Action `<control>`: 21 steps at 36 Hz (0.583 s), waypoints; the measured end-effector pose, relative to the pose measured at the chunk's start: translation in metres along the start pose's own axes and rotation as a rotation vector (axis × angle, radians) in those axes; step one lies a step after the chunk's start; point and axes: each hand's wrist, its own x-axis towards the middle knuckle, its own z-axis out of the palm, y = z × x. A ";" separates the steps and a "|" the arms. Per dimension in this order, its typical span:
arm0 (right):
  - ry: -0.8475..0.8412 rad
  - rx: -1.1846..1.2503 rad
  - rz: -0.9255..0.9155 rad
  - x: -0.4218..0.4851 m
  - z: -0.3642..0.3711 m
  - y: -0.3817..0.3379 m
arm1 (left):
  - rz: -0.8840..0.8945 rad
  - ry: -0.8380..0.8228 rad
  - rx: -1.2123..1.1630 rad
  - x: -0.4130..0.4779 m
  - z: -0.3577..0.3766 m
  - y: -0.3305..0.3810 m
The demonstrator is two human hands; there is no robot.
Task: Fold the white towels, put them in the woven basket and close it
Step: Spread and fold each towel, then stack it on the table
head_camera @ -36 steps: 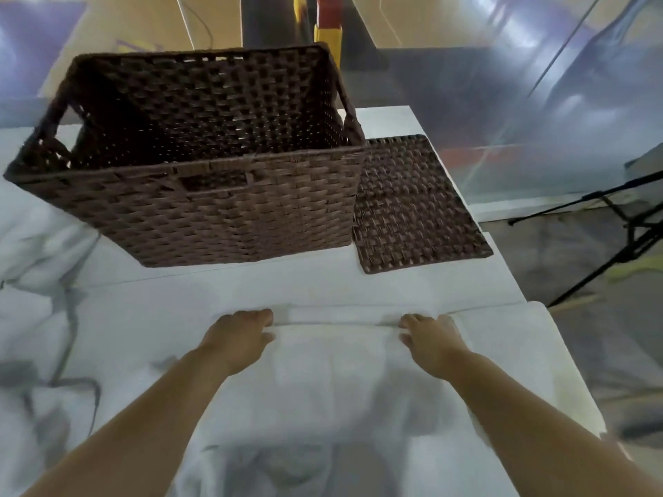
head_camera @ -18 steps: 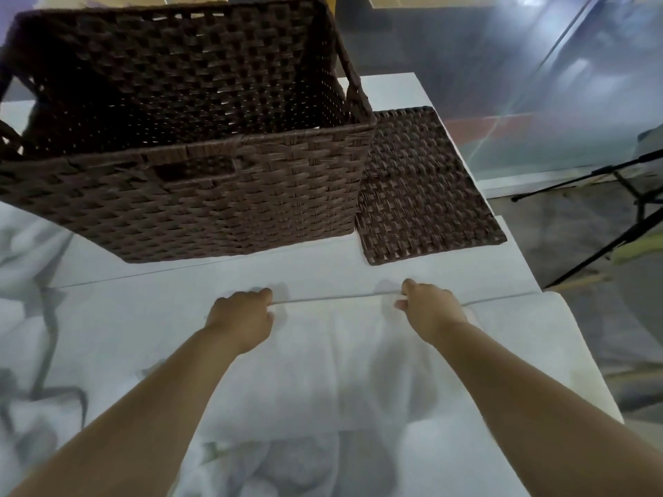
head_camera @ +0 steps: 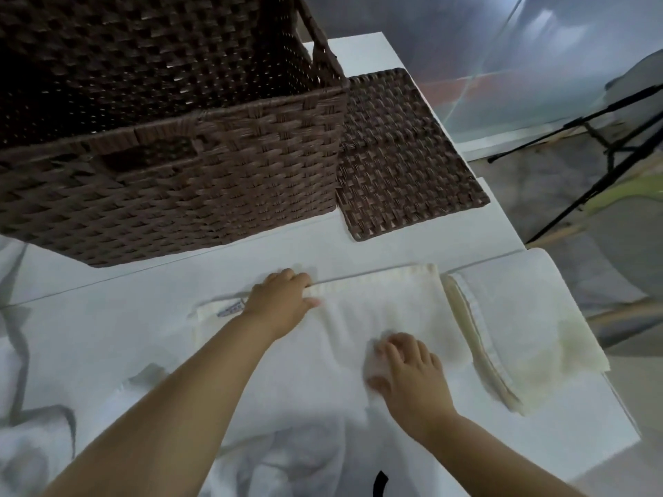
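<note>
Towel [head_camera: 376,317] is spread on table [head_camera: 362,52] before basket [head_camera: 172,156] — far hem grasped by left hand [head_camera: 283,303] fingers; right hand [head_camera: 409,374] laid flat on it, fingers released. Lid [head_camera: 401,152] beside basket.

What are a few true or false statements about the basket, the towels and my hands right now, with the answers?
1. The woven basket has its lid on. False: it stands open, and the lid lies flat on the table to its right.
2. Both hands are on the towel being folded. True: the left hand is at its far edge and the right hand nearer its middle.
3. A folded towel lies to the right of that one. True.
4. The right hand reaches into the basket. False: it lies on the towel with its fingers spread.
</note>
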 end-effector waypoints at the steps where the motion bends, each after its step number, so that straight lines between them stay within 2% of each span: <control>1: 0.016 0.006 -0.010 0.003 0.000 0.000 | -0.017 -0.018 -0.018 -0.001 0.000 0.000; 8: 0.129 -0.053 -0.016 0.015 -0.002 0.013 | -0.097 -0.186 -0.111 -0.021 -0.003 -0.013; 11: 0.158 -0.066 0.032 0.015 -0.004 0.016 | -0.113 -0.209 -0.124 -0.032 0.000 -0.012; 17: 0.192 0.060 0.282 -0.006 -0.004 -0.002 | -0.167 -0.051 -0.238 -0.043 0.009 -0.009; 20: 0.002 0.331 0.425 -0.023 -0.005 -0.018 | -0.158 0.015 -0.257 -0.040 0.012 -0.008; 21: -0.019 0.360 0.409 -0.028 0.002 -0.021 | -0.158 0.027 -0.266 -0.040 0.012 -0.007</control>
